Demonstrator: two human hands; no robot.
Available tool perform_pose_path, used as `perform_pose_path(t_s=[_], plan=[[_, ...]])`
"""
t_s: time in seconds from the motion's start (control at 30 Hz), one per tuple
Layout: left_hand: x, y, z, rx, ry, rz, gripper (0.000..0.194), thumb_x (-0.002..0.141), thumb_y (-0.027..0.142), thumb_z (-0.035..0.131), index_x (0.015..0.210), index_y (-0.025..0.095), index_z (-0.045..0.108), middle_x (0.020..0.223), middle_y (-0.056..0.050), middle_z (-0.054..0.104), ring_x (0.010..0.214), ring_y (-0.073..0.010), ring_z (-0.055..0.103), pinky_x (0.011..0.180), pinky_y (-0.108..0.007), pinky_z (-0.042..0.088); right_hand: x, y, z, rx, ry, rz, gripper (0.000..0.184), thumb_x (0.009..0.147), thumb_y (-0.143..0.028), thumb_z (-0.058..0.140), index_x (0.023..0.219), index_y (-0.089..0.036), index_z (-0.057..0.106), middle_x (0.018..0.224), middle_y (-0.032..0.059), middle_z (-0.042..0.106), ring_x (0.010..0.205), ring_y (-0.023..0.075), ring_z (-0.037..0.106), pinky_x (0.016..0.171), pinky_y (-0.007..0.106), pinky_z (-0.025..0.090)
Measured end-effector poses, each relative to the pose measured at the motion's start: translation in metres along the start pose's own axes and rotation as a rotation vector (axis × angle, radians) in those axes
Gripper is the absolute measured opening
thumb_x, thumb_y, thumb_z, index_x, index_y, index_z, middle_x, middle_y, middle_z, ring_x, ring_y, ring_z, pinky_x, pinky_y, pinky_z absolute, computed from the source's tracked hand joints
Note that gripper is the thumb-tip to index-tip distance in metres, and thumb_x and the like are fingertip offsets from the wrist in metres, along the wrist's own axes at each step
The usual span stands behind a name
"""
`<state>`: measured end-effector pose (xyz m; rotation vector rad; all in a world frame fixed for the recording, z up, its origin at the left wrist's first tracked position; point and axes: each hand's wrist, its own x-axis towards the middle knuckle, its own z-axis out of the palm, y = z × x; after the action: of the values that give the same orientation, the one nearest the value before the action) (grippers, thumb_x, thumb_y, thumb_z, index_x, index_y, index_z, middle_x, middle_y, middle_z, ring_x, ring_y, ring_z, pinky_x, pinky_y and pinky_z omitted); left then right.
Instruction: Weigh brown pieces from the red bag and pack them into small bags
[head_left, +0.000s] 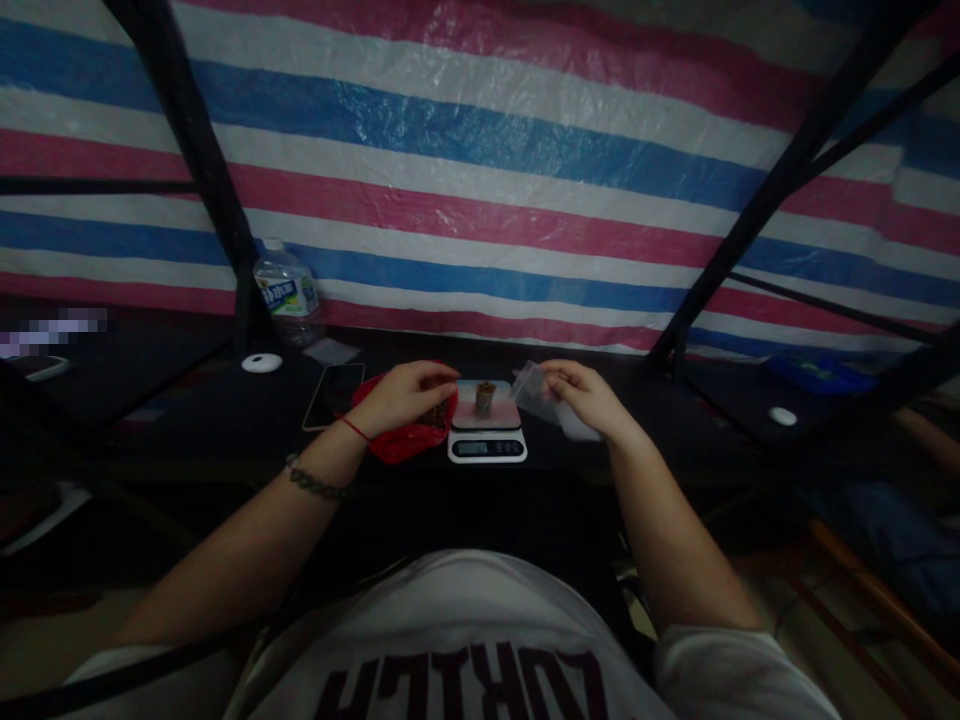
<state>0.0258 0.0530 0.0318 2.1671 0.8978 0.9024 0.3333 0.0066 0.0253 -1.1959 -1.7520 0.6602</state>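
In the head view my left hand (405,390) is over a red container (401,447) with brown bits in it. Its fingers stretch toward the scale, somewhat apart, and I see nothing held in them. A digital kitchen scale (487,450) lies between my hands, its display too dim to read. On its plate stands a small clear cup (484,402) filled with brown bits. My right hand (581,390), to the right of the scale, pinches a small clear plastic bag (531,385). More clear bags (577,422) lie beneath that hand.
A phone (330,395) lies left of the red container. Behind it stand a plastic bottle (285,295) and a white rounded object (262,363). Dark frame posts (720,240) rise either side. A blue tray (817,373) and another person's arm (930,440) are at right.
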Motion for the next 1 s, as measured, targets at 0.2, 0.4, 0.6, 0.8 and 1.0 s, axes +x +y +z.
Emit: perform_pose_path(t_s=[0.2, 0.4, 0.6, 0.8, 1.0], plan=[[-0.009, 0.022, 0.024, -0.347, -0.247, -0.028, 0.040, 0.081, 0.042, 0.059, 0.108, 0.013, 0.066, 0.094, -0.009, 0.070, 0.074, -0.0157, 0.064, 0.065, -0.026, 0.051, -0.008, -0.031, 0.043, 0.140, -0.151, -0.060, 0.024, 0.084, -0.029, 0.056, 0.102, -0.019, 0.069, 0.091, 0.0045, 0.069, 0.072, 0.0139, 0.060, 0.065, 0.026, 0.049], [-0.014, 0.029, 0.025, -0.411, -0.330, -0.075, 0.028, 0.079, 0.039, 0.064, 0.080, 0.012, 0.070, 0.070, -0.004, 0.067, 0.057, -0.0108, 0.059, 0.051, -0.019, 0.043, -0.010, -0.031, 0.053, 0.097, -0.130, -0.061, 0.025, 0.084, -0.025, 0.053, 0.102, -0.019, 0.070, 0.090, 0.0040, 0.069, 0.071, 0.0137, 0.060, 0.064, 0.026, 0.048], [-0.009, 0.027, 0.033, -0.469, -0.161, -0.142, 0.024, 0.074, 0.036, 0.067, 0.070, 0.012, 0.066, 0.064, -0.002, 0.064, 0.051, -0.0090, 0.056, 0.047, -0.019, 0.040, -0.009, -0.038, 0.065, -0.072, 0.258, -0.193, 0.027, 0.082, -0.022, 0.056, 0.107, -0.020, 0.065, 0.099, 0.0067, 0.066, 0.090, 0.0178, 0.061, 0.076, 0.030, 0.050], [-0.007, 0.026, 0.038, -0.418, 0.019, -0.103, 0.026, 0.073, 0.038, 0.067, 0.069, 0.013, 0.064, 0.060, 0.000, 0.061, 0.053, -0.0101, 0.055, 0.052, -0.020, 0.043, -0.018, -0.060, 0.083, -0.321, 0.208, -0.240, 0.017, 0.078, -0.030, 0.068, 0.092, -0.020, 0.071, 0.087, 0.0058, 0.070, 0.082, 0.0191, 0.063, 0.074, 0.031, 0.048], [-0.012, 0.031, 0.038, -0.331, -0.064, 0.034, 0.026, 0.080, 0.037, 0.061, 0.068, 0.014, 0.064, 0.062, 0.001, 0.060, 0.057, -0.0101, 0.055, 0.054, -0.019, 0.042, -0.021, -0.061, 0.084, -0.203, -0.060, -0.124, 0.017, 0.083, -0.029, 0.061, 0.085, -0.018, 0.073, 0.071, 0.0013, 0.069, 0.064, 0.0136, 0.058, 0.059, 0.024, 0.040]])
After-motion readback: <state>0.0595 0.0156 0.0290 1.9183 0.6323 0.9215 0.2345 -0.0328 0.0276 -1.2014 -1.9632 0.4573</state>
